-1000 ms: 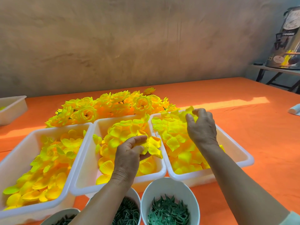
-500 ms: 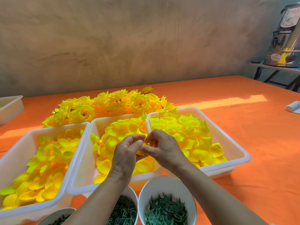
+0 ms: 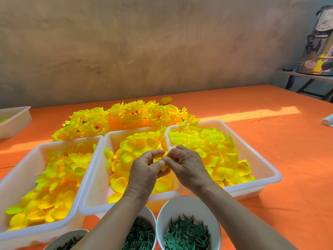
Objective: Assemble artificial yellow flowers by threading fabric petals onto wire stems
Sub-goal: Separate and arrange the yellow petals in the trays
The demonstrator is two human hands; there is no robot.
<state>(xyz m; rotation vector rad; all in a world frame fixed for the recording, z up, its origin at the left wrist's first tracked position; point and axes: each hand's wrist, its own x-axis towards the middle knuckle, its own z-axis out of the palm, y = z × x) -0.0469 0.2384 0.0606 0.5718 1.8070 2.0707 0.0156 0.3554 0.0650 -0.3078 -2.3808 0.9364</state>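
Note:
My left hand (image 3: pixel 144 170) and my right hand (image 3: pixel 187 166) meet above the middle tray (image 3: pixel 93 199). Between their fingertips they pinch a small yellow fabric petal piece (image 3: pixel 163 166), mostly hidden by my fingers. No wire stem shows in the hands. The middle tray, the left tray (image 3: pixel 23 159) and the right tray (image 3: pixel 264 168) each hold loose yellow petals. A heap of finished yellow flowers (image 3: pixel 122 118) lies behind the trays.
White cups hold green parts near the front edge: leafy calyx pieces (image 3: pixel 187 233), green rings (image 3: pixel 142 235) and a third cup (image 3: pixel 66 240). Another white tray (image 3: pixel 16 120) sits far left. The orange table (image 3: pixel 297 159) stretches right; a metal urn (image 3: pixel 320 44) stands on a side stand.
My right hand left the right tray and came over to meet my left hand above the middle tray. Both hands now pinch the petal piece together.

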